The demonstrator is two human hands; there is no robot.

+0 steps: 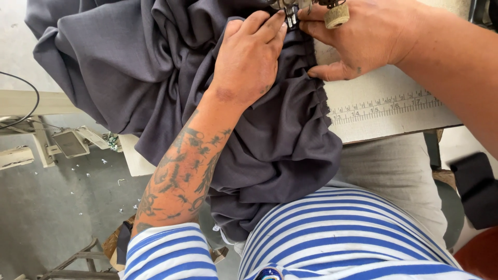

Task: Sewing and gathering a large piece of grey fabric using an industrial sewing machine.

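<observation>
Head view: left hand (248, 58) pressed flat on grey fabric (129, 67), fingers feeding pleats toward presser foot (290, 18); right hand (363, 39) beside it, fingers spread, steadying fabric on tabletop (394, 116).

Ruler strip (386, 106) on table edge (363, 129) at 3 o'clock. Black cable (32, 106) and pale pedal (69, 142) at 9 o'clock. Grey floor (46, 207) with scraps, 8 o'clock. Red seat (480, 256) at 4 o'clock. Wooden frame (78, 264) at 7 o'clock.
</observation>
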